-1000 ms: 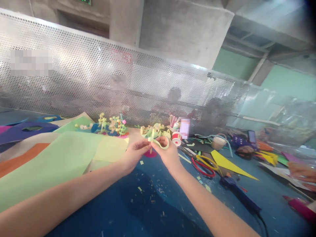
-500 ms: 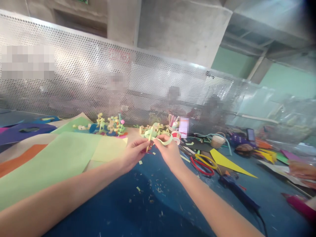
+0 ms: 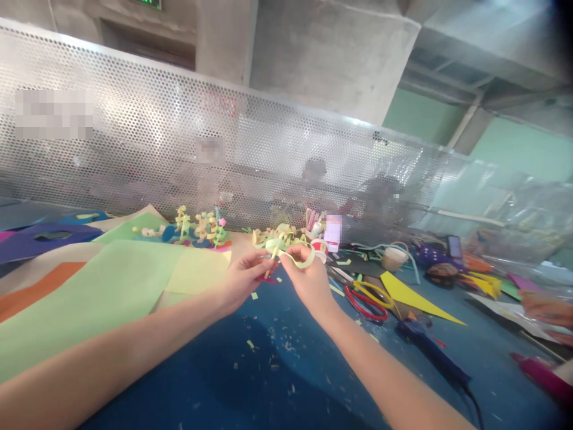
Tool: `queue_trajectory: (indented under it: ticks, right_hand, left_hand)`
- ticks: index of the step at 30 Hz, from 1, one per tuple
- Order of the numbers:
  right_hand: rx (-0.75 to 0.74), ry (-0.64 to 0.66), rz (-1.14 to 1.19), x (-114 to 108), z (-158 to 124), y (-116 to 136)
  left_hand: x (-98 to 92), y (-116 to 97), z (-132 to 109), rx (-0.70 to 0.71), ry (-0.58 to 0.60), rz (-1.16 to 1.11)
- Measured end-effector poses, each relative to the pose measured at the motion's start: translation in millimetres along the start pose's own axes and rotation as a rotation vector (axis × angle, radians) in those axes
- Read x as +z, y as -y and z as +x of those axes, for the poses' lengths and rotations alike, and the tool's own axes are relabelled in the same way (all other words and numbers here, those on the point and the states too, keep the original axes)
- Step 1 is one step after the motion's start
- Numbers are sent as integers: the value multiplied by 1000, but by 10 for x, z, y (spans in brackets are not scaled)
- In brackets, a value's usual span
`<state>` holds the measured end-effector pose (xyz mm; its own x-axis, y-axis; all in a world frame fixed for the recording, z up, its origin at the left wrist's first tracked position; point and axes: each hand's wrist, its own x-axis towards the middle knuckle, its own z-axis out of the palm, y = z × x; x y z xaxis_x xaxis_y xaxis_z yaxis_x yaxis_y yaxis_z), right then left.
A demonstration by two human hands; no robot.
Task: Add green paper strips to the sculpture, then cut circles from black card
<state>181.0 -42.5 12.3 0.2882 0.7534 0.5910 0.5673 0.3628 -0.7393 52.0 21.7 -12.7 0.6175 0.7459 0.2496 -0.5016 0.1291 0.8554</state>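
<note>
Above the blue table, my left hand (image 3: 251, 269) is closed in a pinch on a thin yellowish stick (image 3: 274, 251) that stands nearly upright. My right hand (image 3: 305, 276) pinches a pale green strip (image 3: 308, 258), which curls in a loop over its fingers. The strip's other end meets the stick between my two hands. Just behind them lies a cluster of small yellow-green pieces (image 3: 286, 230), partly covered by my fingers. Several small made plants with pale flowers (image 3: 183, 226) stand to the left of the cluster.
Green sheets (image 3: 111, 275) cover the left side. On the right lie red-handled scissors (image 3: 367, 304), yellow-handled scissors (image 3: 373, 291), a yellow triangular sheet (image 3: 416, 298) and a dark blue corded tool (image 3: 434, 352). Another person's hand (image 3: 546, 307) is at the far right. A perforated metal screen (image 3: 268, 155) stands behind.
My hands stay almost in place. The strip's loop has shifted slightly at my right fingers, and the stick leans a little differently. The other person's hand has moved slightly.
</note>
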Motion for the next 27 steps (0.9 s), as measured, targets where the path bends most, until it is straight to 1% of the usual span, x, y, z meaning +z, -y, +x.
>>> queue_trajectory:
  ticks: [6,14,17,21,23,27]
  right_hand:
    - [-17,-8,-18,-16,-14,-18]
    - [-24,-12,2,-10,-38,-22]
    - [-19,14,49,0,-50,-30]
    - [-39,91,126,-4,-67,-41]
    - [-61,105,113,-23,-75,-31]
    - [-124,59,-6,-93,-77,15]
  left_hand:
    - [10,-2,-6,-8,-10,-6]
    - [-12,13,2,-12,14,3]
    - [-14,-1,1,-5,28,-9]
    - [-13,-31,6,0,39,-2]
    - [-9,-45,11,16,35,11]
    - [-15,-50,33,64,-21,85]
